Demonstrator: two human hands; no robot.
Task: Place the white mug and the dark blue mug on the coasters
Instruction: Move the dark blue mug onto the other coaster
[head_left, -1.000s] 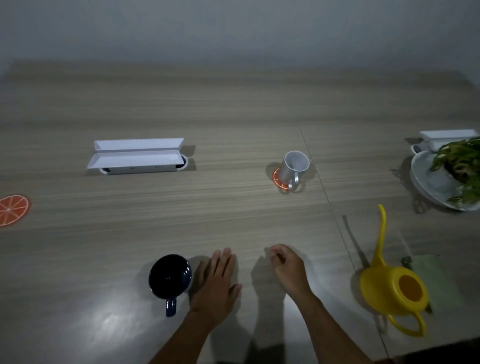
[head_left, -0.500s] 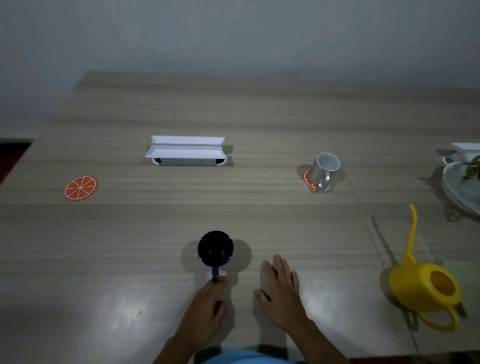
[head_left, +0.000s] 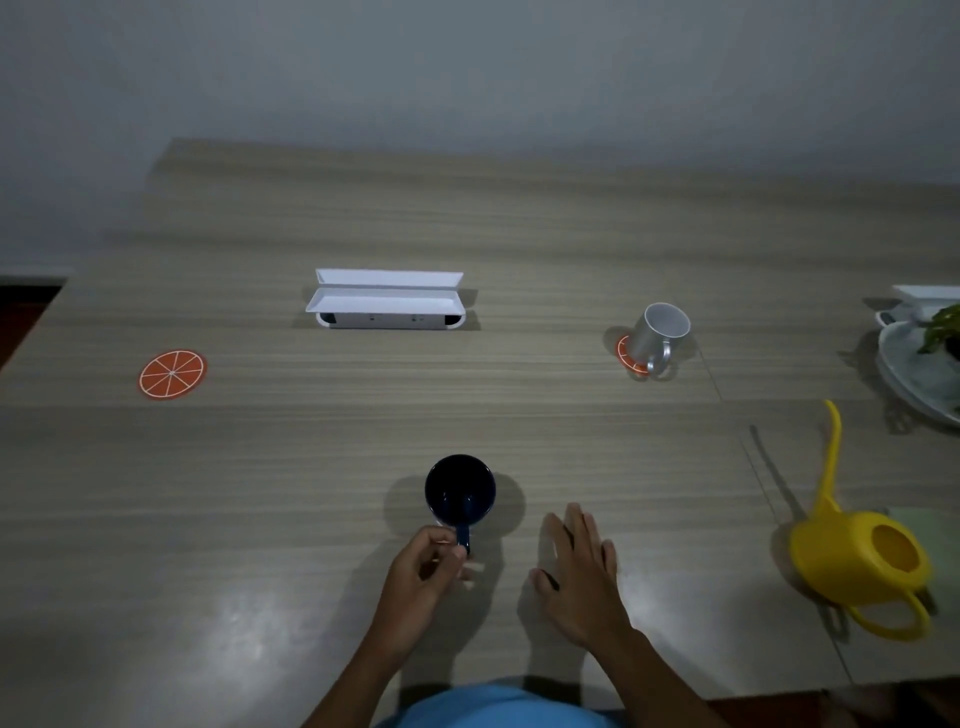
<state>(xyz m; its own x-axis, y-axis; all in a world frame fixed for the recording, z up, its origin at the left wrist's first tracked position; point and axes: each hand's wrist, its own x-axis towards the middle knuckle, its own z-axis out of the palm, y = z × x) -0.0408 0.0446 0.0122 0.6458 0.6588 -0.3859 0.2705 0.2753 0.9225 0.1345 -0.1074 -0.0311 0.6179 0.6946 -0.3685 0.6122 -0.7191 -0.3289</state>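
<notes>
The dark blue mug (head_left: 460, 489) stands upright on the table near its front, handle pointing toward me. My left hand (head_left: 423, 577) pinches that handle between thumb and fingers. My right hand (head_left: 579, 571) lies flat on the table just right of the mug, fingers spread, holding nothing. The white mug (head_left: 658, 332) stands on an orange-slice coaster (head_left: 626, 353) at the mid right, covering most of it. A second orange-slice coaster (head_left: 172, 374) lies bare at the far left.
A white open box (head_left: 387, 300) stands at the middle back. A yellow watering can (head_left: 862, 558) sits at the right front, a plate with a plant (head_left: 922, 364) at the right edge. The table's left edge (head_left: 31, 332) is near the bare coaster.
My left hand has closed its fingers around the blue mug's handle. My right hand stays flat beside it. The view has shifted left, bringing the left coaster further in.
</notes>
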